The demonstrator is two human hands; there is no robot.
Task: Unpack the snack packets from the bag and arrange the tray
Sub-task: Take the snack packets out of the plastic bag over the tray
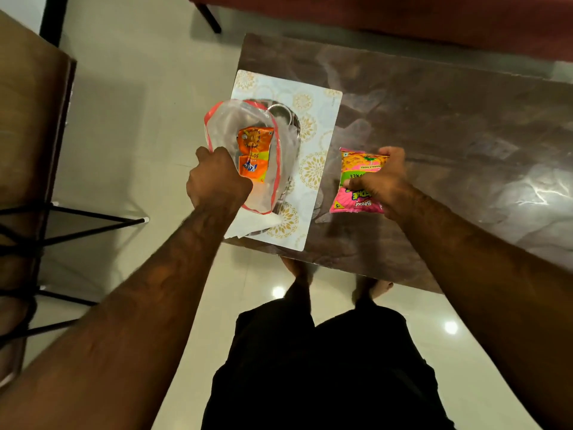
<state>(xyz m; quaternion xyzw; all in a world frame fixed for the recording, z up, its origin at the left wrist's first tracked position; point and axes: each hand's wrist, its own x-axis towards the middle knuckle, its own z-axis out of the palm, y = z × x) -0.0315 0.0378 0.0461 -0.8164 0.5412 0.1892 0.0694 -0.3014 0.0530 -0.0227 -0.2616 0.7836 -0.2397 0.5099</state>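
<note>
A dark glossy counter [434,119] carries a patterned mat [316,125] at its left end. Above the mat and a steel tray [280,114], the left hand [217,178] grips a clear bag [238,125] with an orange packet [255,153] inside. To the right, the right hand [383,181] holds a pink packet [356,181] over the counter.

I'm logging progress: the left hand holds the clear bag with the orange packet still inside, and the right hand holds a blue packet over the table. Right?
Not quite: the head view shows the right hand holding a pink packet, not a blue one. The rest stands: the left hand holds the clear bag with the orange packet inside.
</note>
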